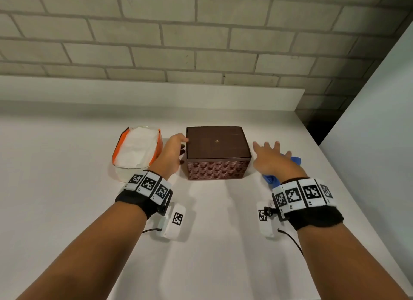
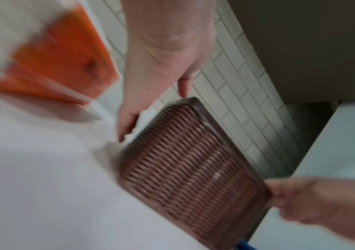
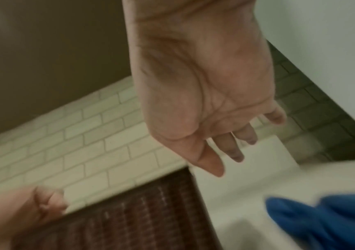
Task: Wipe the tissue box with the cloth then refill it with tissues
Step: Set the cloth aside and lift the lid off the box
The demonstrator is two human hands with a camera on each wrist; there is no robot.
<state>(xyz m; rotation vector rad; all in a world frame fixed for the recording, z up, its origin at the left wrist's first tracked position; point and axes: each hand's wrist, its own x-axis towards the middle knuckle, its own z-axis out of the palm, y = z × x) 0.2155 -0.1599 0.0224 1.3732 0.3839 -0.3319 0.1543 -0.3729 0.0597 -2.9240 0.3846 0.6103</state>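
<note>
One tissue box (image 1: 218, 152), one tissue pack (image 1: 136, 150), one cloth (image 1: 271, 179); both hands' fingers spread, empty.

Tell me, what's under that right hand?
A blue cloth lies on the white table below the right hand, which hovers open above it. Its middle is covered by the hand; only its ends show.

No readable text anywhere (wristband tags (image 1: 149, 184) bear only coded squares).

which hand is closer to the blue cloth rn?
Right. The right hand hovers open directly over the blue cloth, right of the tissue box. The left hand is at the box's far left side.
</note>
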